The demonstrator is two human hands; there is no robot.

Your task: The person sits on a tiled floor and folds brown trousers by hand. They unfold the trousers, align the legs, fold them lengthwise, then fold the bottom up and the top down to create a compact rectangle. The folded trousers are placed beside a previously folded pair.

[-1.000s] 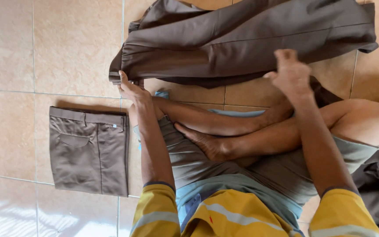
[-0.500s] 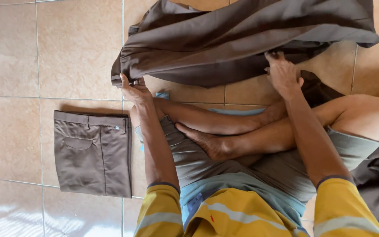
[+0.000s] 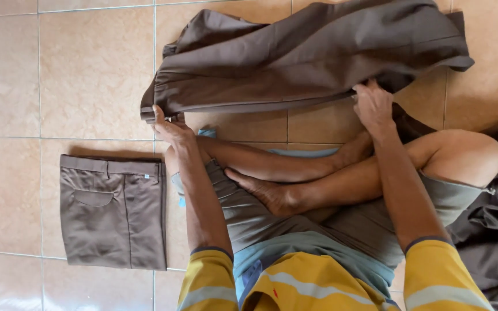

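Tiled floor [image 3: 47, 75], beige-pink squares with pale grout lines, extending under and beyond both hands. Brown trousers [image 3: 312, 55], large, loosely spread and creased on the floor just beyond both hands, waistband end by the left hand, leg end past the right hand. Dark garment heap [image 3: 494, 230], crumpled, to the outer side of the right arm, partly cut off by the frame edge. Folded brown trousers [image 3: 113, 210], a neat rectangle with waistband and a back pocket showing, lying flat on the floor to the outer side of the left arm, well apart from the spread pair. Person's crossed bare legs [image 3: 318, 173], grey shorts and yellow striped sleeves, between the two arms. Right hand [image 3: 374, 106], fingers closed on the near edge of the spread trousers, pinching the cloth. Left hand [image 3: 171, 128], at the waistband corner of the same trousers, fingers curled onto the cloth edge, holding it.
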